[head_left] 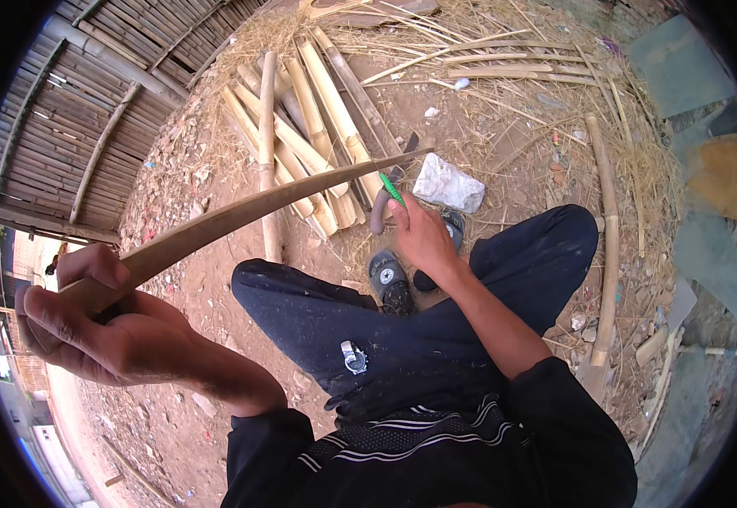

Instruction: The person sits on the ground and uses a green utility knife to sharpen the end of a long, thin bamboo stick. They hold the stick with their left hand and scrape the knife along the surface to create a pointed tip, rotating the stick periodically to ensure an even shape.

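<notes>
The left hand (102,326) is closed in a fist around the near end of a long bamboo strip (242,216). The strip's long axis runs from that fist up and to the right, its thin far tip pointing toward the white stone (447,184). Beyond the dark-trousered knees (368,326), the right hand (422,237) pinches a green pen (392,190) against the strip, just left of the stone. A pile of split bamboo (309,140) lies on the dirt farther off, left of the stone.
</notes>
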Demonstrator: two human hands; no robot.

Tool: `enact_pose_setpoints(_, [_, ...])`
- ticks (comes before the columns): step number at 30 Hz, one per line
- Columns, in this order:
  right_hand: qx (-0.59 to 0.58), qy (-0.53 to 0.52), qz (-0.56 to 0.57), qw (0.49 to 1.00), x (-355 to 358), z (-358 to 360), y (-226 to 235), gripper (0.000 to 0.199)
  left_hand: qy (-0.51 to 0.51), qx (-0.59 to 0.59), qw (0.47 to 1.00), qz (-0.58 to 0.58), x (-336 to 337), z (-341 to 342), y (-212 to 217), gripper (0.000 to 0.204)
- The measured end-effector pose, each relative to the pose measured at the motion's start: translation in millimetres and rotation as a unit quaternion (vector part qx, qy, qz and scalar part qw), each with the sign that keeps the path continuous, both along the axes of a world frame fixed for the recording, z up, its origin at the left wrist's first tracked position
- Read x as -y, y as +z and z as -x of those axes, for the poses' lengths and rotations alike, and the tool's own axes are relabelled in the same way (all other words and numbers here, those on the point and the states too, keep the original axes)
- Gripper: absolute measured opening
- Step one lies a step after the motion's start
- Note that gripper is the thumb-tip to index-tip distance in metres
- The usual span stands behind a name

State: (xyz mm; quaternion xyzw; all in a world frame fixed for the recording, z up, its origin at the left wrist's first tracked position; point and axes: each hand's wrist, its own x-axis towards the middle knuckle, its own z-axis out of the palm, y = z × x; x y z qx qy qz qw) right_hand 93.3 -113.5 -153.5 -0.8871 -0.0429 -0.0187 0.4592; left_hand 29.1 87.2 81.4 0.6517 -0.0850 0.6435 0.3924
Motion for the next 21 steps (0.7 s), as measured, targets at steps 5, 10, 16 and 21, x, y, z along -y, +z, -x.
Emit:
enact_pose_setpoints(5, [0.028,0.055,-0.049,0.997,-5.4,2.9,19.9,0.030,-0.067,0.013,0.997,0.022,-5.7,12.5,-4.8,0.030])
enact_pose_setpoints(10, [-0.006,0.016,-0.030,0.999,1.4,-17.9,-7.6,0.032,-0.066,0.003,0.998,0.018,-12.0,-2.4,-4.1,0.025])
enact_pose_setpoints(16, [0.047,0.029,0.073,0.996,1.8,-17.0,-8.9,0.033,-0.061,0.002,0.997,0.050,-14.0,-4.8,-1.9,0.021])
enact_pose_setpoints(21, [-0.055,0.020,0.017,0.998,5.7,-28.9,-15.8,0.037,-0.039,-0.030,0.999,0.016,-20.5,-7.0,-1.7,0.021])
